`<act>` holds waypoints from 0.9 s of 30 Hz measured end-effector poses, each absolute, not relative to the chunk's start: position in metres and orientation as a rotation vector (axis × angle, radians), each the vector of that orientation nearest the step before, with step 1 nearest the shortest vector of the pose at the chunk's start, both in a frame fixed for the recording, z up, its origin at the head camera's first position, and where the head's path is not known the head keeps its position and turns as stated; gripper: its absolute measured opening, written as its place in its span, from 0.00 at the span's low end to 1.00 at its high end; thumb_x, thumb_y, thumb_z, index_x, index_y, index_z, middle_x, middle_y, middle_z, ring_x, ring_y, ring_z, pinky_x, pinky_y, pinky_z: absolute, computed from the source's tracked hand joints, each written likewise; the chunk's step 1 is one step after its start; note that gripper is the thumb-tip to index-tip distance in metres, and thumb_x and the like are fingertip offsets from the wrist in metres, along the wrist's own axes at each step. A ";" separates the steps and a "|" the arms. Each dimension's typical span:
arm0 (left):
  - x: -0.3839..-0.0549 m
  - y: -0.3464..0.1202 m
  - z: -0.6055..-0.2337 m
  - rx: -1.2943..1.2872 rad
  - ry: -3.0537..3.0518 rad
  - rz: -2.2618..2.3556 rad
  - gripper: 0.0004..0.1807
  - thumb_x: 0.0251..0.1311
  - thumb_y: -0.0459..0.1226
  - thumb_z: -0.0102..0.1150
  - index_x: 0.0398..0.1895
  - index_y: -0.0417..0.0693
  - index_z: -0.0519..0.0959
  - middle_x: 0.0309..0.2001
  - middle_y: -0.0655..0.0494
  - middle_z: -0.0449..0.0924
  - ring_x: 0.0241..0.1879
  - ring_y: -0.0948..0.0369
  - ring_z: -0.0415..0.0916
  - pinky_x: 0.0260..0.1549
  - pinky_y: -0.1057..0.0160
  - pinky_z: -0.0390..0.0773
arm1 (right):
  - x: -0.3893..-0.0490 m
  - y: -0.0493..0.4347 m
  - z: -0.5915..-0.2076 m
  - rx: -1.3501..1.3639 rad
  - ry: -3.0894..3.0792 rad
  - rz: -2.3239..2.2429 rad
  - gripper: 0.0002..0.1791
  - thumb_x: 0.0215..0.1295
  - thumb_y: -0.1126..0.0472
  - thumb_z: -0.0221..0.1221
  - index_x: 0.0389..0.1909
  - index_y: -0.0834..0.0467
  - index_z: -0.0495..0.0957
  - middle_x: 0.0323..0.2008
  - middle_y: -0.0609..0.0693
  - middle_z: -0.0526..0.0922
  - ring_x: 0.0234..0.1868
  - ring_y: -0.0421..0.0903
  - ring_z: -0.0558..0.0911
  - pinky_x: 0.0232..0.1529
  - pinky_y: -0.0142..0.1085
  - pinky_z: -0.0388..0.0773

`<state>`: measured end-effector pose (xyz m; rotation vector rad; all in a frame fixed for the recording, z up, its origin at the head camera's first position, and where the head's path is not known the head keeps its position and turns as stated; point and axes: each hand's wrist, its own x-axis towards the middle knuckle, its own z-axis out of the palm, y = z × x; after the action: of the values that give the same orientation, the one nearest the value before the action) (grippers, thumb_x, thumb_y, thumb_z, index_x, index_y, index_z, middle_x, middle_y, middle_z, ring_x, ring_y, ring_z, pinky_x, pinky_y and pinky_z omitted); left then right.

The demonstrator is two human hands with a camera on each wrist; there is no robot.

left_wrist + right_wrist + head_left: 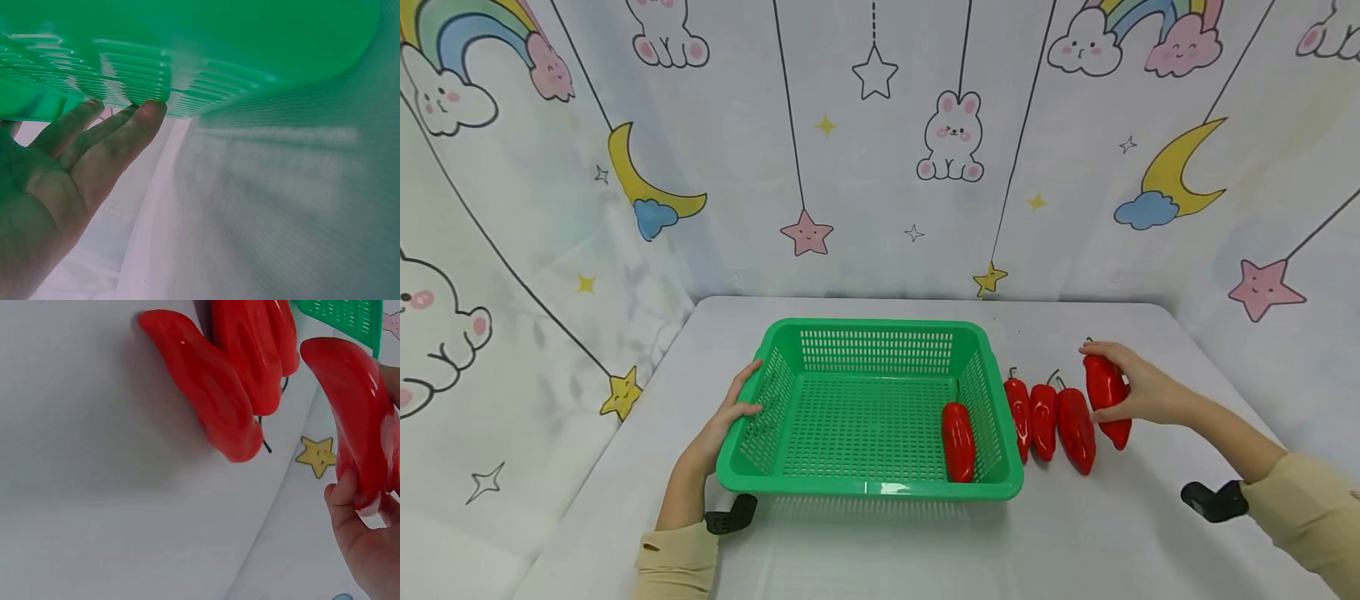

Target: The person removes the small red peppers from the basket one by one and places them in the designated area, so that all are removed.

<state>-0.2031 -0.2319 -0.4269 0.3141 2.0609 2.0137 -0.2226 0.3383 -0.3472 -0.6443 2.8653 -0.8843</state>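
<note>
The right hand [1153, 395] has its fingers [345, 494] round a glossy, tapering red pepper [1103, 382] beside three smooth peppers [1043, 421] on the white desk [1075, 542], the left hand [713, 435] gripping a latticed plastic basket [865, 487] containing another pepper [958, 443].

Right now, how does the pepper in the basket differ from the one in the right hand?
Support: the basket pepper lies untouched by either hand; the held pepper is gripped by the right hand.
Place: the basket pepper is inside the green basket, near its right end; the held pepper is outside it.
Pose, head view: the basket pepper runs nearly straight up the picture; the held pepper slants.
Shared: both red and glossy.
</note>
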 end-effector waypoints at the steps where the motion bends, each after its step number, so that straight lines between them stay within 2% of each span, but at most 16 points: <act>1: -0.203 -0.232 -0.427 0.314 2.062 2.013 0.38 0.62 0.35 0.36 0.72 0.62 0.36 0.71 0.47 0.28 0.65 0.42 0.40 0.48 0.47 0.64 | -0.224 0.339 -0.350 -0.637 2.858 -0.888 0.53 0.34 0.63 0.73 0.63 0.67 0.54 0.55 0.68 0.60 0.50 0.67 0.64 0.29 0.46 0.78; 14: -0.203 -0.232 -0.427 0.294 2.056 2.012 0.37 0.61 0.36 0.37 0.72 0.63 0.37 0.71 0.49 0.28 0.65 0.43 0.41 0.48 0.51 0.64 | -0.234 0.351 -0.386 -0.529 2.803 -0.874 0.53 0.35 0.61 0.73 0.62 0.68 0.54 0.56 0.70 0.59 0.52 0.68 0.63 0.32 0.47 0.78; 27: -0.203 -0.232 -0.427 0.303 2.059 2.013 0.38 0.62 0.35 0.37 0.72 0.61 0.36 0.71 0.48 0.28 0.64 0.42 0.42 0.47 0.50 0.64 | -0.240 0.357 -0.401 -0.454 2.767 -0.887 0.53 0.35 0.60 0.73 0.62 0.68 0.53 0.53 0.70 0.61 0.51 0.67 0.64 0.33 0.47 0.78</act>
<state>-0.2030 -0.2318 -0.4273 0.3034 2.0588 2.0134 -0.2398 0.3570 -0.4012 -0.4541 2.7675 -0.8869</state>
